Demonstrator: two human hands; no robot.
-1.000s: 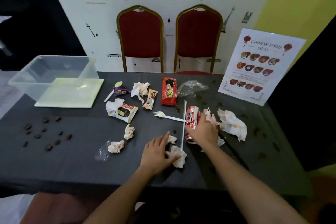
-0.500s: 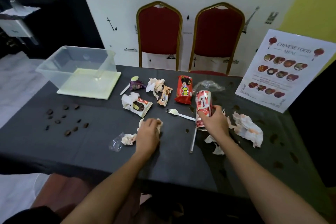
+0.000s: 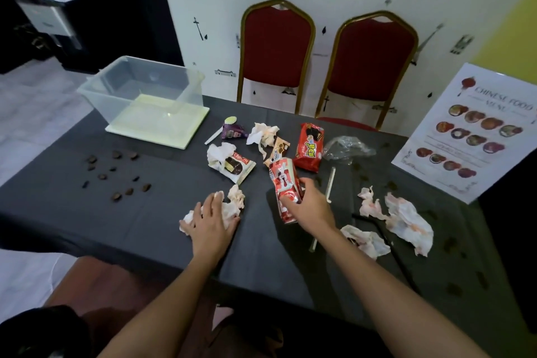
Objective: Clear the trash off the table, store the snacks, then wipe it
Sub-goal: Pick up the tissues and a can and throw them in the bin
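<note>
Right hand [image 3: 312,208] is wrapped around the crushed can [image 3: 286,189], lifted at table [image 3: 87,212] centre. Left hand [image 3: 210,222], fingers spread, presses tissue wads [image 3: 232,202] at 9 o'clock of the can. Risks: tilted can drips; loose tissue slips free; straw [image 3: 329,183] at 3 o'clock rolls.

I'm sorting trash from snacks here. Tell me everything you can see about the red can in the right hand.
The red can looks like thin metal, red with white print too blurred to read. Its side is dented and crumpled. The right hand grips its lower half, holding it tilted, top end leaning away toward the snack packets. It appears lifted off the dark tablecloth, and nothing but the hand visibly touches it.
</note>
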